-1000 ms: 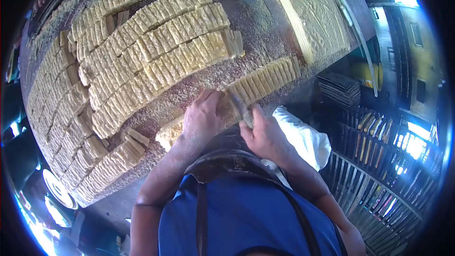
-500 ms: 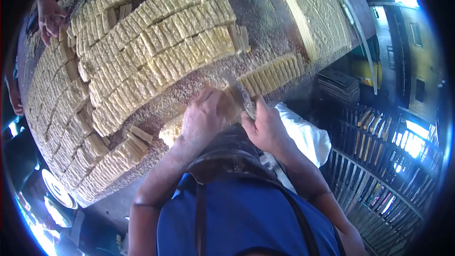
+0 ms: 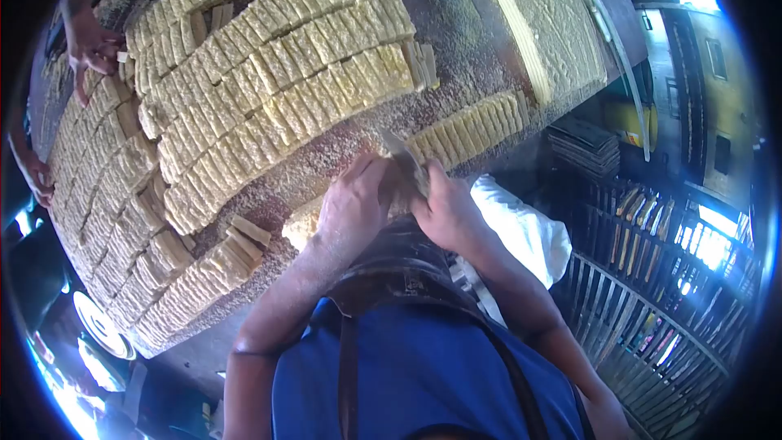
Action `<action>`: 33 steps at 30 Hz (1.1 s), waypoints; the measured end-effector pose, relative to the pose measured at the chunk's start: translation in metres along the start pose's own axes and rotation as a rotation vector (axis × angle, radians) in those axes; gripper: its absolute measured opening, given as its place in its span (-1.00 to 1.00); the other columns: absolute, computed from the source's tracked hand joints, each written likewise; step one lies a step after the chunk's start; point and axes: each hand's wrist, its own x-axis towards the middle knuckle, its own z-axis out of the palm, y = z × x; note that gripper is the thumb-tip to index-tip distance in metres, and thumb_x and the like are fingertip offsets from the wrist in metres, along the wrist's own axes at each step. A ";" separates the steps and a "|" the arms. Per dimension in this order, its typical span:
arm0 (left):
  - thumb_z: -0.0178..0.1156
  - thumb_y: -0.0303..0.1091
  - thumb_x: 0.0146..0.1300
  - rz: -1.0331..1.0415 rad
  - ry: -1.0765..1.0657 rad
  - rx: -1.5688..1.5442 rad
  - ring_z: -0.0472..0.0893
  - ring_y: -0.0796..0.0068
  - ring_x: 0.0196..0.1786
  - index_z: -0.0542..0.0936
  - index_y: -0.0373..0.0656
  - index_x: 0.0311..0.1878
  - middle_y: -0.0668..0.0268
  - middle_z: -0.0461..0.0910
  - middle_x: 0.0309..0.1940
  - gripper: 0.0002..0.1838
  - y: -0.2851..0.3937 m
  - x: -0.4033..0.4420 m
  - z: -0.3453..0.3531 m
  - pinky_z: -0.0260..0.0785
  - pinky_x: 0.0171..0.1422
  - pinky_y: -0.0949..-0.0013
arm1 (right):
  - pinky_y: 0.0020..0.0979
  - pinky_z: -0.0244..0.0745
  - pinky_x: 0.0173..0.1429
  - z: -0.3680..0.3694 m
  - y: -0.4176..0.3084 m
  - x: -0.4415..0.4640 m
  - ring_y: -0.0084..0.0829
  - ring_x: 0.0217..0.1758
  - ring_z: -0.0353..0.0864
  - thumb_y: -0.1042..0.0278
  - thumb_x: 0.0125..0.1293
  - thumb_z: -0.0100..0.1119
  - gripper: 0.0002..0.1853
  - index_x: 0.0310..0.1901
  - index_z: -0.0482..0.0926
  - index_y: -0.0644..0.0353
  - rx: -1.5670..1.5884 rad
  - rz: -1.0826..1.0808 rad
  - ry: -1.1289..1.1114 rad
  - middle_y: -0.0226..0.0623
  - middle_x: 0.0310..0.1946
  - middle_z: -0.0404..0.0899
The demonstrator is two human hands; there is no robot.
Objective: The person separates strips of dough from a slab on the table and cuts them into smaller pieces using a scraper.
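The right grip (image 3: 446, 205) is closed around a knife (image 3: 405, 160), the uncut dough (image 3: 305, 222) under the left grip (image 3: 355, 200) just beside it; should the left fingertips creep toward the blade, they could be nicked, or the slice come out crooked.

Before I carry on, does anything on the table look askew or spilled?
Yes. One cut strip lies askew at the end of the row at lower left, out of line with its neighbours. Pale crumbs also litter the table.
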 end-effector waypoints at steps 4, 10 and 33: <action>0.31 -0.60 0.07 -0.044 -0.024 -0.041 0.69 -0.01 -0.02 0.60 -0.32 0.01 0.05 0.63 -0.04 -0.63 -0.003 -0.007 -0.003 0.59 0.02 0.15 | 0.16 0.56 -0.14 -0.016 -0.022 -0.037 0.35 -0.33 0.62 0.31 0.34 0.16 -0.56 0.09 0.30 0.46 0.100 0.037 -0.069 0.21 -0.51 0.56; 0.31 -0.59 0.07 -0.021 0.008 0.012 0.70 -0.02 -0.07 0.61 -0.30 -0.05 0.06 0.64 -0.12 -0.68 -0.007 -0.007 -0.001 0.58 -0.01 0.14 | 0.18 0.53 -0.10 -0.010 -0.030 -0.033 0.39 -0.25 0.62 0.33 0.31 0.18 -0.56 0.08 0.31 0.45 0.063 0.159 -0.208 0.36 -0.40 0.57; 0.42 -0.42 0.12 -0.027 -0.017 0.163 0.69 0.01 -0.04 0.62 -0.24 0.04 0.08 0.65 -0.08 -0.61 -0.015 -0.023 -0.011 0.58 0.06 0.13 | 0.18 0.53 -0.16 0.004 -0.035 -0.076 0.31 -0.25 0.64 0.28 0.43 0.12 -0.68 0.02 0.30 0.28 0.059 -0.049 0.069 0.21 -0.37 0.62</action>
